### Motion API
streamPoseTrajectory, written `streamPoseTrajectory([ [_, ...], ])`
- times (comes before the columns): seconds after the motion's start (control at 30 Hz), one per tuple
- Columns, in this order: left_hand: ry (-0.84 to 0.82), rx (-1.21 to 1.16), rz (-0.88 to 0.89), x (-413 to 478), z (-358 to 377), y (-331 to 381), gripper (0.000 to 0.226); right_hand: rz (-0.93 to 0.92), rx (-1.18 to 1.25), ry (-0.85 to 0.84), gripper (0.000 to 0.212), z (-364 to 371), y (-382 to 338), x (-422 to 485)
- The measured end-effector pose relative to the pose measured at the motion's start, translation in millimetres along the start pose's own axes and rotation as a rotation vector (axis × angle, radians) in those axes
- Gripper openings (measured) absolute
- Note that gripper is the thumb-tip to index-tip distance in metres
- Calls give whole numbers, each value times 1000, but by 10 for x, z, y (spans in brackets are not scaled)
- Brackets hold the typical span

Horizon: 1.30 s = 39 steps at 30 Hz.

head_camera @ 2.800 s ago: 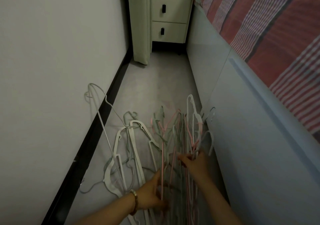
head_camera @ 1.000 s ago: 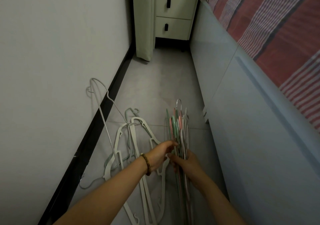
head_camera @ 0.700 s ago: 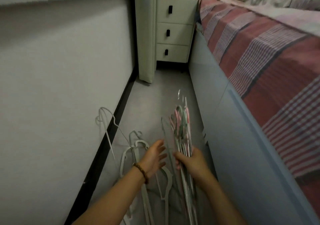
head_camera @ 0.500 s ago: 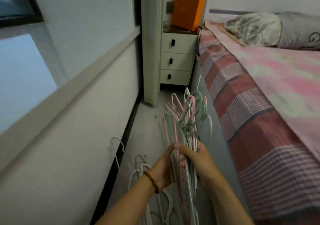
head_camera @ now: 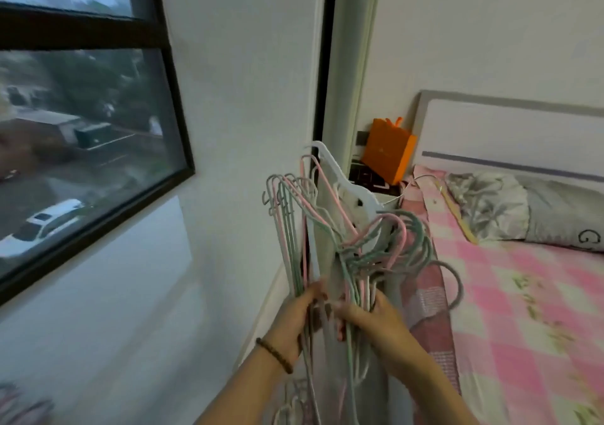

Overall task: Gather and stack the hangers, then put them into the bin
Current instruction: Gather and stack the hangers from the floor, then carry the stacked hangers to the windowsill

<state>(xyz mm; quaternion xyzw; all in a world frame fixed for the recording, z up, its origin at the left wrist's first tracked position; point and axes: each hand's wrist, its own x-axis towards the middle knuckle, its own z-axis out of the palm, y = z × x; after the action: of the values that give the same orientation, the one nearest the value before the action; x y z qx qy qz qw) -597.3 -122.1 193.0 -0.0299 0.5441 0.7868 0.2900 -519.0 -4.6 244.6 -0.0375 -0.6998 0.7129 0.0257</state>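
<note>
Single head-worn wide-angle view, facing forward; left hand (head_camera: 292, 321), right hand (head_camera: 376, 321) close below; window (head_camera: 81, 124) left, bed (head_camera: 523, 294) right.

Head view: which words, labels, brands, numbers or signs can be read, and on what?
No text is readable.
On the orange bag: a faint mark, too blurred to read.
On the grey pillow: a dark curled motif, not legible as a letter.
On the hangers: nothing printed shows.

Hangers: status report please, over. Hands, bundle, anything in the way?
Both gripping: left hand, right hand, on hanger bundle, held upright. No bin in view; bed close on right.
</note>
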Motion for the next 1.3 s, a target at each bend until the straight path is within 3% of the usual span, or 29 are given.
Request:
streamPoseTrajectory([
  [0.1, 208, -8, 137, -290, -221, 571, 21, 46, -45, 18, 23, 366, -376, 225],
  [0.27, 524, -59, 259, -849, -884, 1039, 22, 132, -61, -69, 23, 1287, -404, 492],
  [0.43, 785, -111, 267, -1367, -1828, 974, 28, 212, -88, -247, 27, 2342, -37, 495],
  [0.63, 1079, -202, 248, -2058, -2854, 752, 14, 301, -109, -445, 28, 3529, 405, 277],
  [0.7, 1167, -212, 216, -2234, -3166, 672, 19, 334, -116, -485, 27, 3877, 563, 206],
  [0.9, 1287, -156, 141, -2539, -3786, 379, 37, 351, -210, -536, 29, 4501, 995, 24],
  [1.03, 1329, -117, 82, -2566, -3947, 267, 41, 395, -273, -555, 57, 4609, 1184, -24],
  [1.13, 1331, -81, 44, -2567, -3986, 181, 52, 426, -302, -546, 47, 4627, 1248, -41],
  [1.3, 1402, 40, 53, -2530, -3982, 204, 57, 393, -319, -630, 57, 4536, 1345, 25],
])
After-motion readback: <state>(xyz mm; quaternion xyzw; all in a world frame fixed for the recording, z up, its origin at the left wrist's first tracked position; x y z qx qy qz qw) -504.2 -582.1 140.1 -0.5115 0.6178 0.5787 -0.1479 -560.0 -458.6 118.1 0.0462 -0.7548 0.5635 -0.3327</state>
